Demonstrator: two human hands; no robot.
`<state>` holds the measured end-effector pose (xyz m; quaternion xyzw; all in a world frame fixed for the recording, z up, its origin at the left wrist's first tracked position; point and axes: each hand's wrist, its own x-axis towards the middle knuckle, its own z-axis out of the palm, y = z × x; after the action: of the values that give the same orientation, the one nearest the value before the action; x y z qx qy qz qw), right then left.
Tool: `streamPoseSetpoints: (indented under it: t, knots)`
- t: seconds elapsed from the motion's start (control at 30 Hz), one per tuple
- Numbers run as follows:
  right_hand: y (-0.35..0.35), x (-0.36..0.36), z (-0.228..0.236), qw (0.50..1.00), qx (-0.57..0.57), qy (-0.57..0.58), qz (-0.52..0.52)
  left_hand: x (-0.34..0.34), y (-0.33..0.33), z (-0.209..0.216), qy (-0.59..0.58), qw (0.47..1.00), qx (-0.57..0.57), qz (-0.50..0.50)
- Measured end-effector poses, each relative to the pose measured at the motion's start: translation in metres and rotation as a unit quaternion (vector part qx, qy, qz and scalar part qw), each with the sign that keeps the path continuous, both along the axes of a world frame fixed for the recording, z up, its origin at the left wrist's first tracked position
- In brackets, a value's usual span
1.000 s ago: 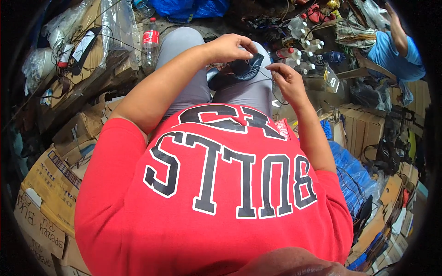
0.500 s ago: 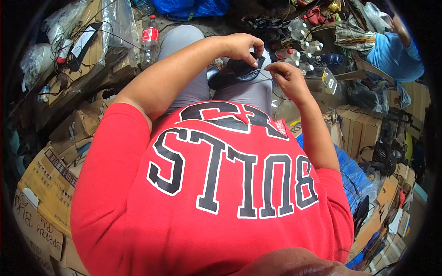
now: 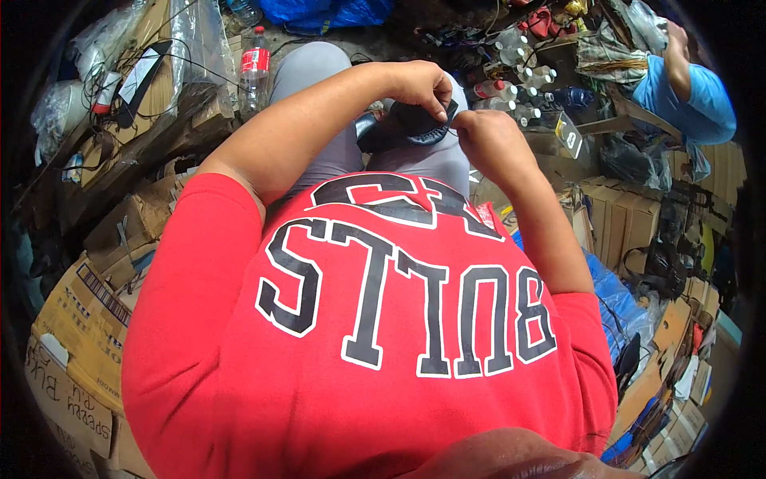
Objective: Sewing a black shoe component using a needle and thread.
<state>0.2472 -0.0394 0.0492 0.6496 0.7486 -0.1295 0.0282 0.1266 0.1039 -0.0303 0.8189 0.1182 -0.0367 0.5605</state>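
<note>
A black shoe (image 3: 423,132) with a row of stitches along its edge rests across my grey-trousered thighs. My left hand (image 3: 423,86) is closed over its far upper part, with the thumb pressed down near the stitched edge. At the shoe's right edge is my right hand (image 3: 488,140), fingers pinched together on a thin thread, of which only a short bit shows. Whether a needle is also in that pinch is too small to tell. Just left of the stitched part, a shiny black piece (image 3: 366,126) lies over my other thigh; I cannot tell whether it belongs to the same shoe.
A red-capped bottle (image 3: 255,72) stands left of my knees. Several plastic bottles (image 3: 527,92) cluster at the right, near a person in blue (image 3: 694,96). Cardboard boxes (image 3: 80,311) lie at the left, more cardboard (image 3: 626,215) and blue sheeting (image 3: 610,303) at the right.
My right hand has moved left, up against the shoe's edge, and its fingers have curled in more. The pale strand between hand and shoe is now mostly hidden. My left hand stays on the shoe.
</note>
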Motion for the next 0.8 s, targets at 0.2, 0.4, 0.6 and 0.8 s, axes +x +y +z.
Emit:
streamPoseSetpoints:
  t: [0.2, 0.4, 0.6, 0.8]
  knots:
    - [-0.001, 0.002, -0.026, 0.999, 0.015, 0.035, 0.021, 0.003, -0.006, -0.005, 0.002, 0.997, 0.078, 0.012]
    - [-0.018, 0.053, -0.043, 0.766, -0.132, 0.569, -0.268, -0.032, -0.007, -0.008, -0.123, 0.97, 0.098, 0.187]
    - [-0.026, 0.037, -0.078, 0.935, 0.063, 0.322, -0.131, -0.036, -0.023, -0.01, -0.063, 0.976, 0.178, 0.109]
    - [-0.004, 0.065, -0.089, 0.376, 0.15, 0.788, -0.463, -0.046, -0.016, -0.001, 0.009, 0.985, 0.092, 0.144]
